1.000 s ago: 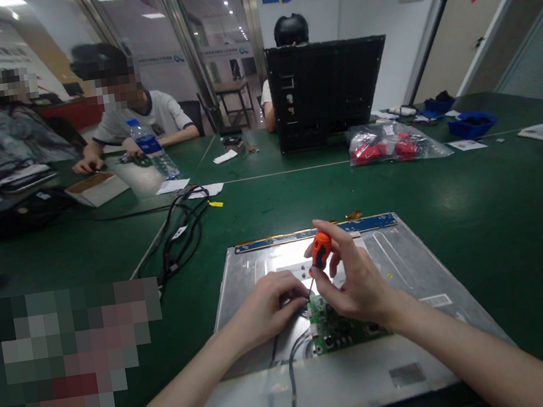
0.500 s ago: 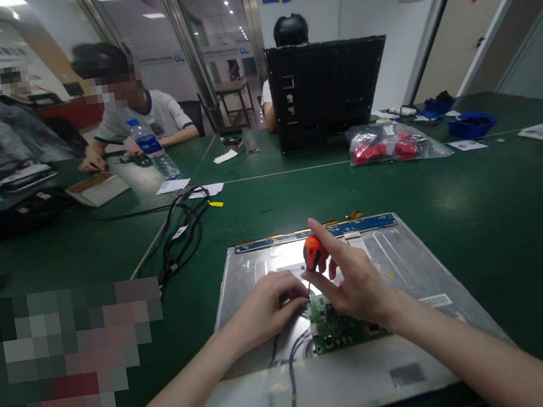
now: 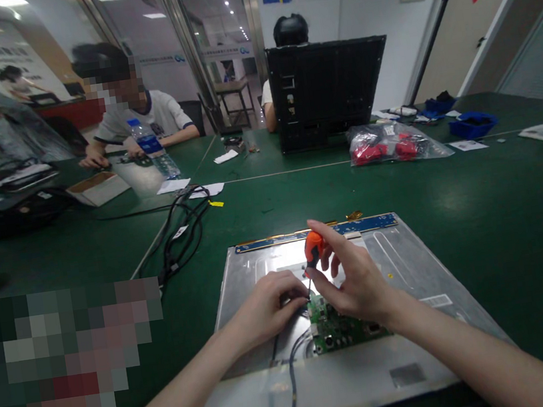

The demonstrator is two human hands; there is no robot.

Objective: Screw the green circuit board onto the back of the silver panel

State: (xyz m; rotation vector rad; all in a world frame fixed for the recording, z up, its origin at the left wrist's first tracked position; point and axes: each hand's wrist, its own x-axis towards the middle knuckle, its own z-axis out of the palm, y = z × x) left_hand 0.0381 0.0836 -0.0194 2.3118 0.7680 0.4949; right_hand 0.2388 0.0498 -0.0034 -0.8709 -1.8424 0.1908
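One likely light, stiff screwdriver [image 3: 313, 259], best held by its handle [image 3: 313, 246], sits pinched in your right hand [image 3: 356, 280]; what your left hand [image 3: 274, 303] pinches, I cannot tell.

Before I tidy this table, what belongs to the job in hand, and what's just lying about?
In use: orange screwdriver in right hand; green circuit board; metal panel underneath.
Apparently lying about: coiled black cables; bag of red items; water bottle.

Cannot see part of the board [image 3: 333, 333] behind the right hand [image 3: 357, 279]. Cannot make out the tip of the screwdriver [image 3: 313, 248] beside the left hand [image 3: 275, 300], or anything in those fingertips. Cannot follow the cable [image 3: 293, 389] past the bottom edge, nor see most of the person [image 3: 291, 28] behind the monitor [image 3: 329, 91].
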